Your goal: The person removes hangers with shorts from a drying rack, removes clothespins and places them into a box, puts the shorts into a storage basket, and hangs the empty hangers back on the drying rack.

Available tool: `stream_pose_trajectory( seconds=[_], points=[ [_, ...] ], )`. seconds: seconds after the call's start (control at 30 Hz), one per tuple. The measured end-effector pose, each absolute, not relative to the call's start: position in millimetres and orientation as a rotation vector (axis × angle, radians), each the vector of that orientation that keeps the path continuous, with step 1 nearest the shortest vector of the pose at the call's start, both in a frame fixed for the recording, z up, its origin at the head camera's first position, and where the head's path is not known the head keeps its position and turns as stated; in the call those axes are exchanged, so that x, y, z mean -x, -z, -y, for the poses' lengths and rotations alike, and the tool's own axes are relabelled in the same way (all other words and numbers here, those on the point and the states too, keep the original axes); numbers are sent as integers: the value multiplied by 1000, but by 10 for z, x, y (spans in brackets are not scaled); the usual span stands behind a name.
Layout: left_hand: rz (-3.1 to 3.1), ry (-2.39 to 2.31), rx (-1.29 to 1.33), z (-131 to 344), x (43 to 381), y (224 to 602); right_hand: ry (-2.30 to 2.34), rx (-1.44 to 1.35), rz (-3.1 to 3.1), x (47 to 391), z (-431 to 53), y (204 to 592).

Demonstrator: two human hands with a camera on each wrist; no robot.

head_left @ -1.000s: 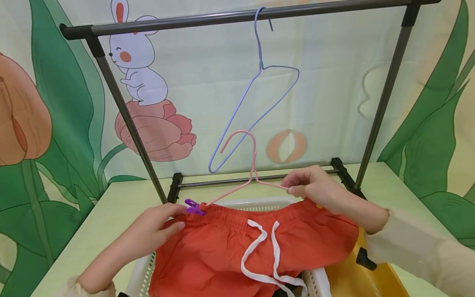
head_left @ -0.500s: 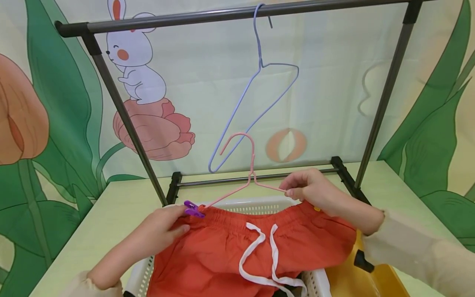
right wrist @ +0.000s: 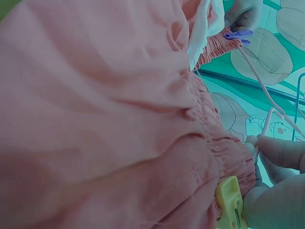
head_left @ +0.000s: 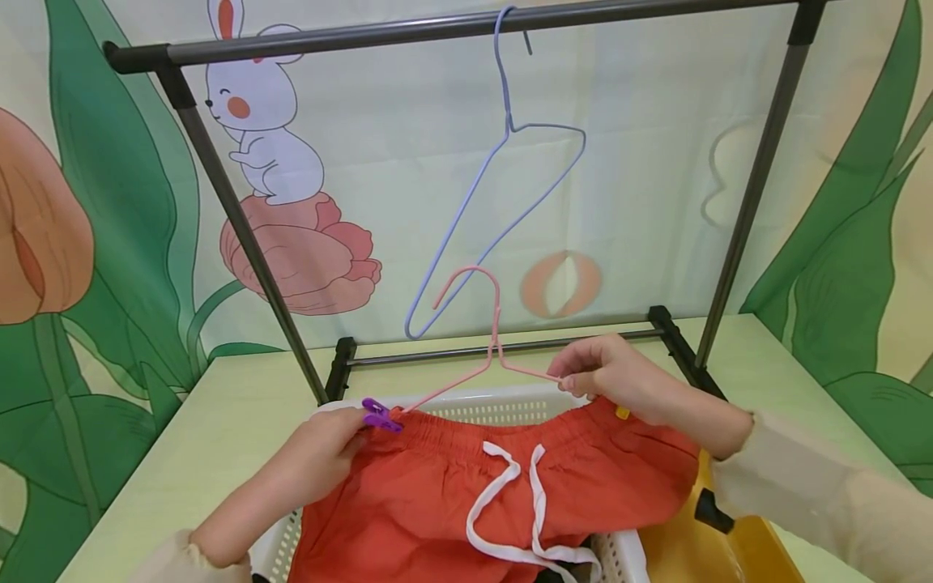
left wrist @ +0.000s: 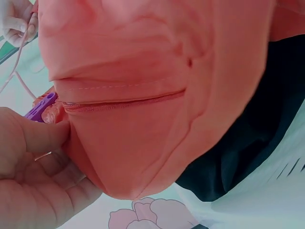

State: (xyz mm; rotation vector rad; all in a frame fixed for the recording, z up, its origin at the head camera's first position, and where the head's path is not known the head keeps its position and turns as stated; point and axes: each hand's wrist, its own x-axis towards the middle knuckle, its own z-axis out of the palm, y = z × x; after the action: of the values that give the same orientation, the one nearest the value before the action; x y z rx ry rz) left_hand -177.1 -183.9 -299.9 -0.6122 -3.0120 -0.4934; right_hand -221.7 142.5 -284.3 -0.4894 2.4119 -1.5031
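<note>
Orange-red drawstring shorts (head_left: 503,494) hang clipped to a thin pink wire hanger (head_left: 477,356) over a white slotted plastic basket (head_left: 481,401); no writing legible. Left hand (head_left: 321,457) pinches waistband at purple plastic clip (head_left: 377,414), 9 o'clock end. Right hand (head_left: 627,380) pinches hanger wire, 3 o'clock end; yellow clip (right wrist: 231,202) mostly hidden. Pale green tabletop (head_left: 240,405), grey rack (head_left: 452,28), blue wire hanger (head_left: 503,186), bunny backdrop (head_left: 255,121).

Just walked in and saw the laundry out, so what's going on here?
A person is holding orange shorts on a pink hanger above a white basket. The left hand holds the waistband corner by a purple clip; the right hand pinches the hanger near a yellow clip. A blue hanger hangs on the rack.
</note>
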Motion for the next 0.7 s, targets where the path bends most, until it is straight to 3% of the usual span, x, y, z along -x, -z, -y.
stream_pose_trajectory(
  seconds=[0.7],
  points=[
    [3019, 337, 581, 1830, 1760, 3060, 1202, 687, -2361, 2258, -1653, 2627]
  ],
)
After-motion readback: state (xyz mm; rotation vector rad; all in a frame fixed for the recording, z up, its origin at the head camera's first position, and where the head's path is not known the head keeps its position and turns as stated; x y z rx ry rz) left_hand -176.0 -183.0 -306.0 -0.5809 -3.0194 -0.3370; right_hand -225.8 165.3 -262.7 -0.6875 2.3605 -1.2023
